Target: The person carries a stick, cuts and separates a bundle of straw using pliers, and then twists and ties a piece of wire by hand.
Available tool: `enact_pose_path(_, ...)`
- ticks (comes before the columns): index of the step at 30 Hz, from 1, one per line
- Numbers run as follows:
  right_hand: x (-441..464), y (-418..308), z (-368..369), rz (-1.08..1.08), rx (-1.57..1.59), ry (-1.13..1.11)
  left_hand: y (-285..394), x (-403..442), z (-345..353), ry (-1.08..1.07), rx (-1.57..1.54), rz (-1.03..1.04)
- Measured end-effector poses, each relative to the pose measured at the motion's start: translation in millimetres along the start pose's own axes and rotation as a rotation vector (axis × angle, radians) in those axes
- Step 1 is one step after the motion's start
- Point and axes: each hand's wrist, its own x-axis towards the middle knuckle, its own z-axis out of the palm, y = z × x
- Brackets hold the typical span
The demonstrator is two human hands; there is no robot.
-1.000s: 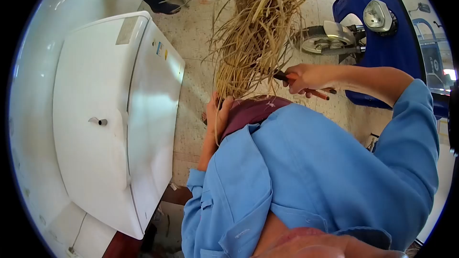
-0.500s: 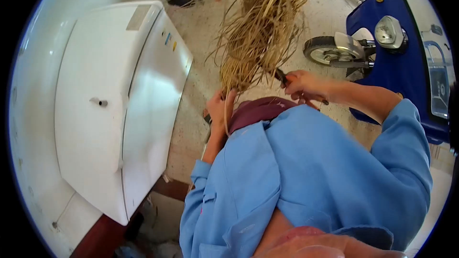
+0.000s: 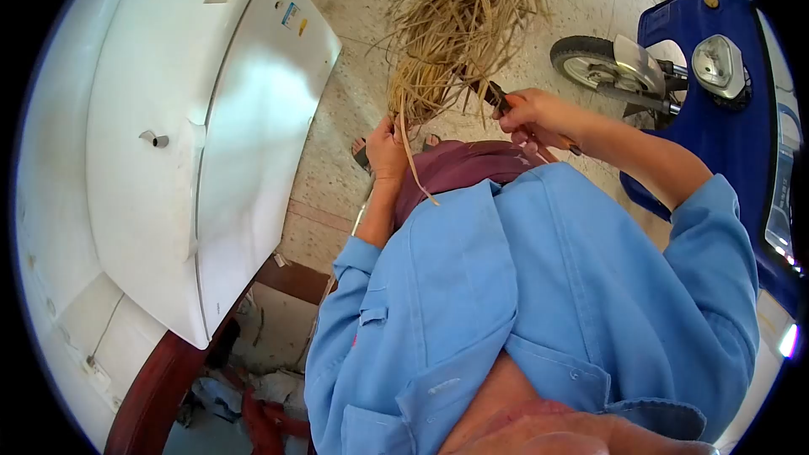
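Observation:
A large bundle of dry, tan straw-like leaves (image 3: 459, 21) extends away from me, with loose strands sticking out. My left hand (image 3: 387, 150) is closed around its near end, and one long flat strand (image 3: 411, 156) hangs past the wrist toward my shirt. To the right, my right hand (image 3: 539, 118) is closed on pruning shears (image 3: 504, 103) with orange and black handles. Their dark head points at the right side of the bundle. Strands partly hide the blade tips, so I cannot tell whether they cut anything.
A white refrigerator (image 3: 244, 118) stands on my left. On the right is a blue motor vehicle (image 3: 674, 25) with a front wheel (image 3: 586, 63) and headlight. A dark red wooden piece (image 3: 156, 392) is at lower left. My sandalled foot (image 3: 361, 152) rests on the speckled floor.
The view has shifted, and the bundle sits higher in it. The flat strand now hangs farther out over my shirt. Both hands keep their hold; the person's leg at the top is out of view.

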Motion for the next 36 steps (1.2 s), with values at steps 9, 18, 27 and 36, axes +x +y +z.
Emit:
enact_pose_path(9, 25.5, -16.3, -21.4, 0.023, -0.502, 0.064, 7.0, 35.5, -12.4, -0.337, -0.382, -0.001)
enact_pose_path(18, 44.8, -26.3, -45.3, 0.064, 0.085, 0.097, 25.1, 64.4, 16.7, -0.445, -0.351, -0.200)
enact_pose_path(27, 99.9, -40.4, -80.6, 0.146, 0.005, 0.047, -8.8, 89.1, 49.0, -0.391, -0.073, -0.058)
enact_pose_path(36, 234.8, -38.8, -133.1, 0.252, -0.093, -0.047, -105.5, 132.7, 113.4, -0.324, 0.270, -0.263)
